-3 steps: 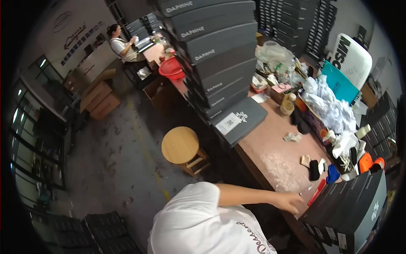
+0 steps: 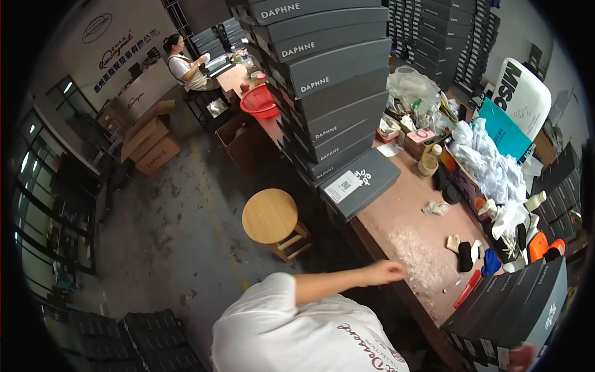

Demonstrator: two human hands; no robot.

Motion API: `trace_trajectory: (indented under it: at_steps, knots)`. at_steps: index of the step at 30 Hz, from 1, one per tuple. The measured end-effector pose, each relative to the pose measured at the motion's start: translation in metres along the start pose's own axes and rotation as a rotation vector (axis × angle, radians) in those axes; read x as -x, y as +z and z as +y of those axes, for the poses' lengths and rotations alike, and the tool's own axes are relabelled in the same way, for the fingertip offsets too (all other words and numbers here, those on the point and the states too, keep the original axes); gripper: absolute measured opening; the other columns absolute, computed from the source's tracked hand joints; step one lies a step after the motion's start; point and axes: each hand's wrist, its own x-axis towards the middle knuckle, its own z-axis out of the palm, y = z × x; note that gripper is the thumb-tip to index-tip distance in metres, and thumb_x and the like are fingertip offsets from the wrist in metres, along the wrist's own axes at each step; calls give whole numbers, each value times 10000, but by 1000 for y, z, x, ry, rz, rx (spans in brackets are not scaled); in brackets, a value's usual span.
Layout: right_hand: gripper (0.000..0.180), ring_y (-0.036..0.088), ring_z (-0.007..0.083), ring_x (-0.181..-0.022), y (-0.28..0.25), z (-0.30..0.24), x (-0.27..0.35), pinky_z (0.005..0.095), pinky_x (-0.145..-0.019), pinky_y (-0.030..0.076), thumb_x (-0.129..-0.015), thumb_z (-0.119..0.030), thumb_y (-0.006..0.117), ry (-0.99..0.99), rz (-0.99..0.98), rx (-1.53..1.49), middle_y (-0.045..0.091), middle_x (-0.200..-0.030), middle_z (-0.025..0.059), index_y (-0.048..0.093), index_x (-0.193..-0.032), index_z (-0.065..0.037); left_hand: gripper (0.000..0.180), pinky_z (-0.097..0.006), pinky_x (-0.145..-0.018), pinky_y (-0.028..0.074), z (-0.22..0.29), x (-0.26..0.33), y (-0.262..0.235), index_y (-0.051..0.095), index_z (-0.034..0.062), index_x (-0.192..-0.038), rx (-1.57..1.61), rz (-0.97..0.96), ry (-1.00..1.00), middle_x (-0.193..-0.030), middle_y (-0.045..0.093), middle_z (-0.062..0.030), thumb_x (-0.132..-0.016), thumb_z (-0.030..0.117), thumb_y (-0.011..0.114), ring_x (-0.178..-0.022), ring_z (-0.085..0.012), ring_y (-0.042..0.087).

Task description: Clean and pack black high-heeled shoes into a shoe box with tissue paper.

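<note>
My left hand (image 2: pixel 387 271) hovers over the front edge of the reddish worktable (image 2: pixel 403 211), fingers curled with nothing visible in them. It is close to a patch of pale shreds (image 2: pixel 418 254). At the lower right, my right hand (image 2: pixel 522 358) shows only partly, gripping the bottom of a tilted stack of dark grey shoe boxes (image 2: pixel 514 310). A red pen-like stick (image 2: pixel 466 289) lies just left of that stack. My white T-shirt (image 2: pixel 297 338) fills the lower middle.
A tall leaning pile of grey boxes (image 2: pixel 328 93) stands on the table's left side. A round wooden stool (image 2: pixel 269 217) sits on the concrete floor beside it. White paper wads (image 2: pixel 486 161), a cup and small items clutter the table's far side. Another person (image 2: pixel 186 62) sits at the far end.
My left hand has drawn back from the tabletop toward the table's front edge, moving left. The box stack at the lower right stays where it was.
</note>
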Motion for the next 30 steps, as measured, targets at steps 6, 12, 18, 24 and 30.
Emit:
trace_trajectory:
  at_steps: [6, 12, 18, 24, 30]
  knots:
    - [317, 626, 172, -919, 270, 61, 5, 285, -799, 497, -869, -86, 618, 546, -345, -36, 642, -1057, 105, 588, -1165, 23, 471, -370, -819, 503, -11, 73, -142, 481, 113, -1242, 422, 491, -200, -1166, 534, -38, -853, 284, 682, -1014, -185, 553]
    - [413, 620, 279, -973, 376, 26, 7, 335, -818, 510, -863, -183, 634, 247, -975, -265, 582, -1160, 173, 550, -1223, 0, 1009, -520, -1020, 344, -3, 46, -219, 149, 189, -1478, 655, 688, -209, -1514, 105, -181, -737, 558, 725, -1359, -336, 242]
    - [379, 619, 159, -923, 372, 44, 50, 270, -793, 511, -877, -126, 643, 667, -668, -199, 599, -1106, 126, 554, -1215, 20, 867, -486, -931, 373, -39, -56, -285, 304, 187, -1385, 751, 592, -90, -1342, 413, -52, -699, 440, 770, -1215, -270, 393]
    - [482, 592, 186, -951, 381, 63, 44, 294, -795, 512, -852, -109, 664, 519, -332, -89, 569, -1120, 125, 487, -1288, -10, 1008, -412, -914, 424, -8, -13, -225, 63, 226, -1437, 629, 579, 121, -1311, 407, -60, -727, 163, 775, -1188, -229, 439]
    - [748, 394, 408, -1247, 427, 133, -29, 427, -1068, 325, -730, -250, 773, 180, -325, 350, 401, -1355, 241, 414, -1319, 39, 1101, -369, -1055, 313, 30, 24, -149, -8, 24, -1473, -23, 433, 328, -1363, 353, -181, -724, 182, 783, -1257, -253, 381]
